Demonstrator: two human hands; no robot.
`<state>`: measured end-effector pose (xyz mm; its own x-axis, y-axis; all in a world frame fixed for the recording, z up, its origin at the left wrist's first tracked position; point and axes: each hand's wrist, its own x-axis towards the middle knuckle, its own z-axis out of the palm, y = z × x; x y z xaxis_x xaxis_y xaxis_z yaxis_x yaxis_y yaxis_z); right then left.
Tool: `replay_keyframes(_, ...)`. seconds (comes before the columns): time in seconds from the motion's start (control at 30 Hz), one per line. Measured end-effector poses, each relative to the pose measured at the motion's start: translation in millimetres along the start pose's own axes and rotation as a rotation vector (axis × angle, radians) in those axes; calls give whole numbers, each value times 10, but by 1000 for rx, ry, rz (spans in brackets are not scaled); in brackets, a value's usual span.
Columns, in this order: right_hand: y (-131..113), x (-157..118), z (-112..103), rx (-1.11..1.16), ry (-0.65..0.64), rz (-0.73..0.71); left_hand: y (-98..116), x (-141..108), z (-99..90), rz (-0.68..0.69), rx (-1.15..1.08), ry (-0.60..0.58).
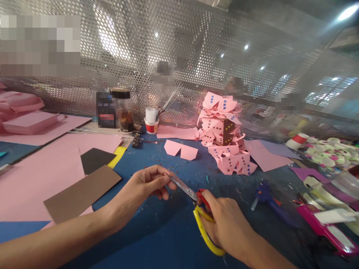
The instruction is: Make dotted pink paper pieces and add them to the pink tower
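Note:
My right hand [224,220] grips a pair of scissors [206,229] by its red and yellow handles. The scissor blades point up and left and look nearly closed. At their tips is my left hand [153,183], its thumb and fingers pinched together around the blade end; whatever else it may hold is too small to make out. Just beyond both hands, a pink cut paper piece [181,149] with a notch lies on the blue table [157,239]. Behind it to the right rises a pile of pink paper pieces [224,145] with blue and brown squares on them.
Left lie a large pink sheet [56,168], a brown sheet [82,194] and a black piece [98,160]. Farther back stand a jar [125,112] and a paper cup [152,126]. To the right are a blue glue gun [273,203], a magenta tool [328,228] and many small white pieces [333,153].

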<state>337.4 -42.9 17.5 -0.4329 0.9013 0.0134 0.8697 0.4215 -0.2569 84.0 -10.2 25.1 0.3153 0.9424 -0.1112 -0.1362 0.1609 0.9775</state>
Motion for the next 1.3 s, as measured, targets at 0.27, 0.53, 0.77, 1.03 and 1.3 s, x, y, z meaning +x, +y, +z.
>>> replay_keyframes(0.27, 3, 11, 20, 13, 3, 8, 9, 6, 15, -1, 7, -2)
replay_keyframes(0.53, 12, 16, 32, -10, 3, 21, 3, 1, 13, -9, 3, 5)
replay_keyframes(0.77, 0, 32, 27, -36, 2, 33, 6, 11, 20, -24, 4, 11)
replay_keyframes(1.03, -22, 34, 23, -43, -11, 48, 7, 12, 4, -18, -2, 8)
replay_keyframes(1.3, -12, 36, 7, -56, -24, 45, -20, 27, -11, -34, 3, 14)
